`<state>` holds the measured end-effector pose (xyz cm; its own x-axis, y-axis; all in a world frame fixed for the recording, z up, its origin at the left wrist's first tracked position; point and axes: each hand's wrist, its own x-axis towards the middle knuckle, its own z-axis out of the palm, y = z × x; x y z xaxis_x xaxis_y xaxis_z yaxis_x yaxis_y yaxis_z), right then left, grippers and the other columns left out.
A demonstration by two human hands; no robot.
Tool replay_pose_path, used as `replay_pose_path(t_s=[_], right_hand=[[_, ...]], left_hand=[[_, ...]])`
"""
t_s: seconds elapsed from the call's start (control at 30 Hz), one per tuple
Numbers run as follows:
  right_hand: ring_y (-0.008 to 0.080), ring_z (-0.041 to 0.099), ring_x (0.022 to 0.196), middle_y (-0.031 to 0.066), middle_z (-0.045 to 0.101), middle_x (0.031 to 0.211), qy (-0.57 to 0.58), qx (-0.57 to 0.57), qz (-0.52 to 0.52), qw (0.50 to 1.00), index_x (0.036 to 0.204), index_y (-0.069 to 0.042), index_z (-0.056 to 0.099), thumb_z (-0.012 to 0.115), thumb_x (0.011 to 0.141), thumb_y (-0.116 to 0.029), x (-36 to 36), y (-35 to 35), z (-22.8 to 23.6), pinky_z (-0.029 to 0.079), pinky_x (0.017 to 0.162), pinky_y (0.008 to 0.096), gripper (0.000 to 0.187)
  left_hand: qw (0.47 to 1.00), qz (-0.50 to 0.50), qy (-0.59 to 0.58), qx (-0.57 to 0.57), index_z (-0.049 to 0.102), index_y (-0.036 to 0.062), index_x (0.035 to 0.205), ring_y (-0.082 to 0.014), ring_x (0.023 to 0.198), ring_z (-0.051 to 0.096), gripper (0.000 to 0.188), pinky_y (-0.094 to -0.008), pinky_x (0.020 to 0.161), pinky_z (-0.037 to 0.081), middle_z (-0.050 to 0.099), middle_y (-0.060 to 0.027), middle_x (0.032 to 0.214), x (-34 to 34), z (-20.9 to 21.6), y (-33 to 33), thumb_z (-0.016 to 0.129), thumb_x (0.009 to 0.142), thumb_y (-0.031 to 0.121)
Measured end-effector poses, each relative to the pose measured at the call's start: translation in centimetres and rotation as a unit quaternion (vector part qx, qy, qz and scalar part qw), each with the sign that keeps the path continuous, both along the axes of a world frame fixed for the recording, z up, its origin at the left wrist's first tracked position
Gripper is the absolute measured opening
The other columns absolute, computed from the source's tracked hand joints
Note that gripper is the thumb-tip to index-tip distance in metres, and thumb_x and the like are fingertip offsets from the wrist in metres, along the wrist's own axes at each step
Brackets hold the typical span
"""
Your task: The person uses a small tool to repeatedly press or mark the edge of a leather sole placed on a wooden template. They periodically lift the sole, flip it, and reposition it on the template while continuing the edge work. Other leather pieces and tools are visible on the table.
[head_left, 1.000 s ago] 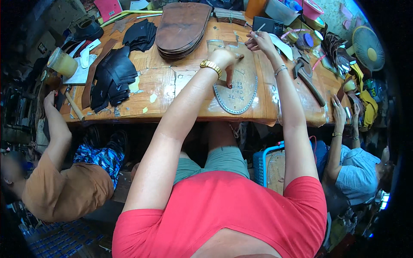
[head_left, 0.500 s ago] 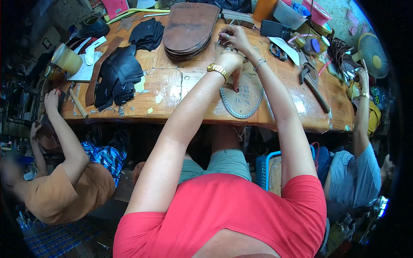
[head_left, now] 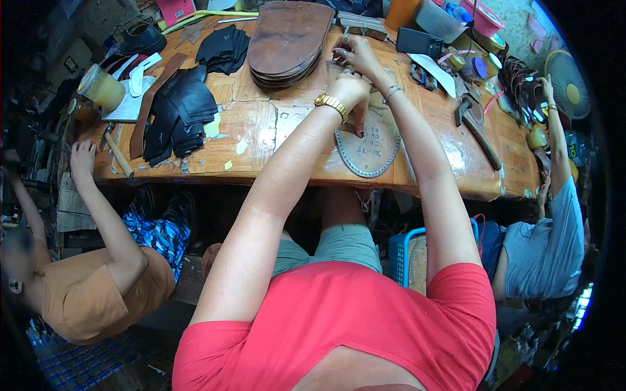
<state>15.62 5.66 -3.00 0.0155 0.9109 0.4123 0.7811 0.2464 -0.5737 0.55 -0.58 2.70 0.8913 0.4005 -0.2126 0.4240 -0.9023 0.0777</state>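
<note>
1. Flatly, the tan pattern point(head_left: 368, 158) lies on the glossy, wood-grained tabletop point(head_left: 251, 163), its rounded near end dotted along the rim.
2. Atop it rests the left hand point(head_left: 349, 91), thumb stretched well away from the fingers.
3. The right hand point(head_left: 358, 55) bends over the pattern's far end, just beyond the left, fingers curled; I cannot tell whether they clamp anything.
4. Smooth brown leather point(head_left: 290, 39), curved at the near end, is stacked to the left; shiny black pieces point(head_left: 181, 111) overlap farther out, and a dark-handled hammer point(head_left: 480, 137) lies right.
</note>
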Motion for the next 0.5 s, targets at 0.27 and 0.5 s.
replay_pose_path(t_s=[0.27,0.5], right_hand=[[0.0200,0.068,0.066,0.0167,0.067,0.074,0.065,0.031,-0.032,0.997,0.089,0.006,0.064,0.061,0.084,-0.002,1.4,-2.9,0.5,0.054,0.060,0.0328,0.010],[0.0213,0.069,0.066,0.0166,0.067,0.073,0.060,0.042,-0.054,0.996,0.087,0.007,0.064,0.059,0.084,0.000,1.5,-3.7,0.1,0.054,0.061,0.0336,0.009]], left_hand=[[0.999,0.009,0.000,-0.037,0.043,0.0142,0.139,-0.0353,0.125,0.046,0.123,-0.0404,0.102,0.042,0.040,-0.0207,0.141,0.5,-1.0,0.7,0.094,0.031,0.042],[0.998,-0.005,0.002,-0.058,0.042,0.0153,0.140,-0.0358,0.127,0.044,0.123,-0.0407,0.101,0.042,0.037,-0.0213,0.143,0.5,-0.5,0.7,0.094,0.031,0.043]])
